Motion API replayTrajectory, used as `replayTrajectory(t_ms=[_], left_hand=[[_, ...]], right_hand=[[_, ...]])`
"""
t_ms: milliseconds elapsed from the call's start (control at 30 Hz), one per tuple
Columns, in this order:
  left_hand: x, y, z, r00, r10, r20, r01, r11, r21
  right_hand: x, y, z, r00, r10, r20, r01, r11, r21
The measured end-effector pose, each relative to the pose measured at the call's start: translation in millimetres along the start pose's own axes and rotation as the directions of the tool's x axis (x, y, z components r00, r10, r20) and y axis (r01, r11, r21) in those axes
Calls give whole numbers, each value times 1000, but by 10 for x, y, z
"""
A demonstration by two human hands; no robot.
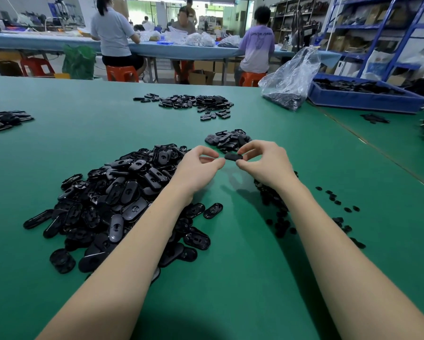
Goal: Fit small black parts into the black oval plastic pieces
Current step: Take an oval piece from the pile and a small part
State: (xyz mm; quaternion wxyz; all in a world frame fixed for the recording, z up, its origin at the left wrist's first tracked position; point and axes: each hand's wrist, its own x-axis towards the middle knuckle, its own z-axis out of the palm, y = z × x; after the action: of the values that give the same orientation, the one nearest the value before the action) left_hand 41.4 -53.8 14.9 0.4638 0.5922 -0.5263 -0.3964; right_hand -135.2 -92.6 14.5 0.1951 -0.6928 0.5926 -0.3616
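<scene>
Head view: right hand (262,160) pinches a black oval plastic piece (233,156); left hand (201,165), fingers curled, seemingly pinches a small part, too small to confirm, likely pressed in next.

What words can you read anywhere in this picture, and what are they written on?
"CHINA NASA", roughly: small, faint letters across the back of the purple T-shirt of a person seated at the far table; the second word is uncertain.
Boxes on the blue shelves: any print is too blurred to read.
The black oval pieces, the clear plastic bag and the blue tray show no readable text.
</scene>
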Motion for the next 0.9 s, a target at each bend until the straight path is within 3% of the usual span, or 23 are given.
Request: replayTrajectory(t_ms=[67, 133, 200, 267, 567, 900], left_hand=[[-1, -12, 9, 999, 11, 47, -14, 998, 62], [-12, -26, 18, 989, 24, 149, -63, 962, 264], [-32, -27, 33, 967, 5, 254, -144, 833, 534], [-44, -23, 42, 952, 5, 305, -207, 745, 634], [-32, -99, 58, 925, 55, 376, -303, 702, 644], [-67, -43, 53, 923, 24, 384, -289, 702, 651]], right_hand=[[147, -2, 44, 994, 89, -62, -90, 996, -9], [319, -3, 110, 981, 173, -85, -171, 985, 26], [475, -7, 176, 964, 249, -97, -244, 968, 57], [602, -13, 228, 945, 306, -114, -300, 952, 65], [869, -19, 399, 918, 371, -139, -372, 928, 20], [751, 31, 174, 954, 281, -101, -283, 959, -6]])
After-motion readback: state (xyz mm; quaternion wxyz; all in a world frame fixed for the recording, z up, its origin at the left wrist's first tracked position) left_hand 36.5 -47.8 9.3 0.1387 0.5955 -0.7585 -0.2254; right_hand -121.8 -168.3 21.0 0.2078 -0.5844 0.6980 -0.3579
